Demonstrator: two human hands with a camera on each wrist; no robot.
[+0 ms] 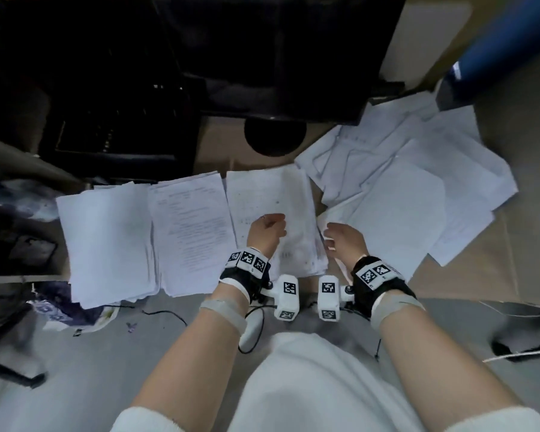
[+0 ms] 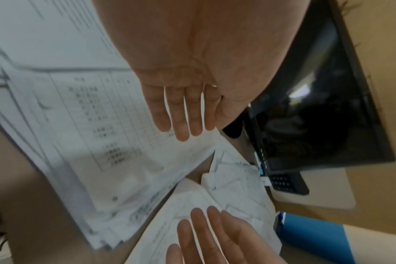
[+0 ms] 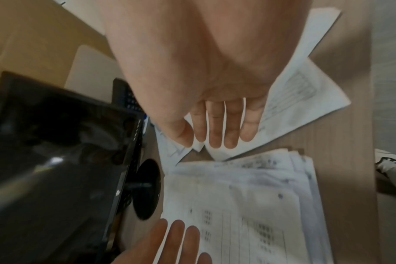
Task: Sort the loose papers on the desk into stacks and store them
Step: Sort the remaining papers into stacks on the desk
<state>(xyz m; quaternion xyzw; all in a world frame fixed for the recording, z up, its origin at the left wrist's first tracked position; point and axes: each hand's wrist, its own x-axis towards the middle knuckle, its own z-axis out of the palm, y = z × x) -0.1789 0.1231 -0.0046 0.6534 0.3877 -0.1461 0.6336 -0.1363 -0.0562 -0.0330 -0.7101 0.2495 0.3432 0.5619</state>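
Note:
Three paper stacks lie side by side on the desk: a blank-topped stack (image 1: 106,241), a stack of printed text (image 1: 190,226), and a stack topped by a printed table (image 1: 272,198) (image 2: 97,125) (image 3: 249,205). A loose pile of sheets (image 1: 402,182) (image 3: 305,100) spreads to the right. My left hand (image 1: 267,232) (image 2: 183,114) hovers over the table stack with straight fingers and holds nothing. My right hand (image 1: 343,241) (image 3: 215,128) is at the loose pile's near-left edge, its fingers straight over a sheet corner.
A dark monitor (image 1: 262,57) on a round base (image 1: 275,135) stands behind the stacks. A blue object (image 1: 496,51) lies at the back right. Dark equipment (image 1: 106,120) fills the back left. The desk's front edge (image 1: 449,291) runs just behind my wrists, with cables on the floor below.

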